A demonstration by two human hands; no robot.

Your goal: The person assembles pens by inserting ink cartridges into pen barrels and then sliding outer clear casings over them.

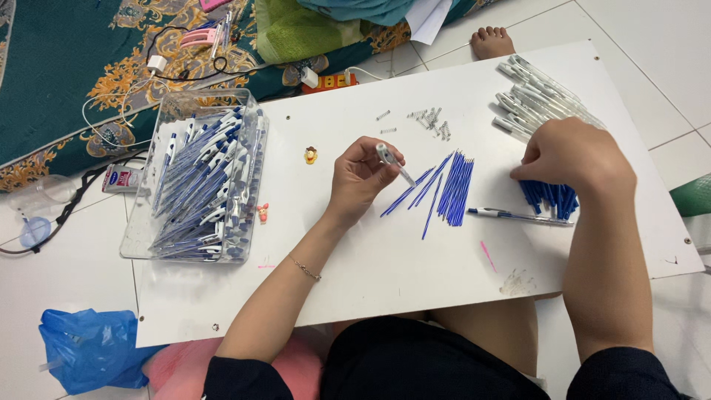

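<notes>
My left hand (361,180) holds a clear pen barrel (393,164) with a blue refill tip, pointing down toward the white board (355,259). Just right of it lies a fan of blue refills (446,187). My right hand (572,157) rests over a heap of blue pen parts (549,198); its fingertips are among them, and whether it grips one is hidden. One assembled pen (518,216) lies below that heap. Several small metal springs (428,121) are scattered at the far side of the board.
A clear plastic box (144,222) full of assembled blue-and-white pens stands at the left. Clear pen barrels (535,100) pile at the far right. A blue plastic bag (92,348) lies on the floor. Cables, a charger and patterned fabric lie beyond the board.
</notes>
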